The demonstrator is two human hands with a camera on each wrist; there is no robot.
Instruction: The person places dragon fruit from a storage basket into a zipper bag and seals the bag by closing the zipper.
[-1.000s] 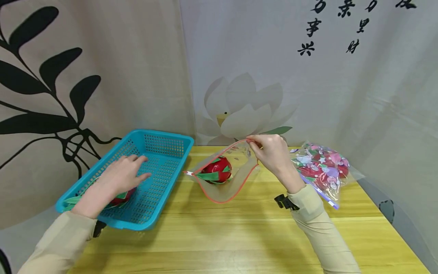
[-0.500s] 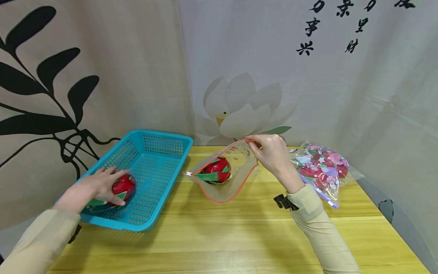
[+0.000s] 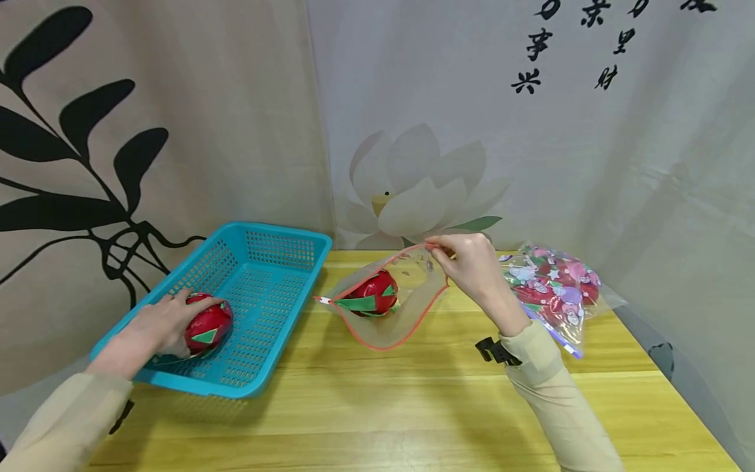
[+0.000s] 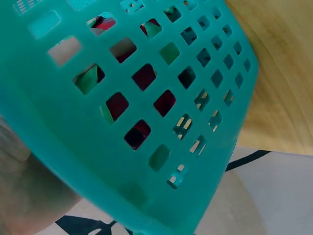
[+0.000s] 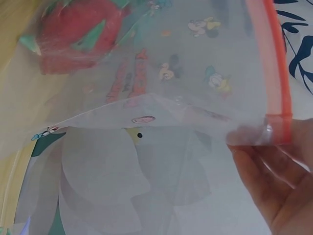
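Observation:
In the head view my left hand [image 3: 147, 331] reaches into the near left part of the blue basket [image 3: 326, 252] and grips a red and green toy dragon fruit [image 3: 211, 326]. The basket's wall [image 4: 93, 147] hides most of that fruit in the left wrist view. My right hand [image 3: 472, 265] pinches the upper corner of a clear zip bag [image 3: 407, 321], holding its red-edged mouth apart. Inside the bag lies another dragon fruit [image 3: 383, 293], its leaves pointing left. Cartoon prints show on the bag in the right wrist view, with my thumb and fingers [image 5: 259, 181] at its corner.
A second zip bag [image 3: 554, 282], printed and filled with red fruit, lies at the right with its purple slider strip towards the front. Everything stands on a wooden table [image 3: 377, 413]. A printed curtain [image 3: 248, 131] hangs right behind.
My left hand has drawn back leftwards over the fruit in the basket and closed round it. The right hand keeps its pinch on the bag, almost unmoved.

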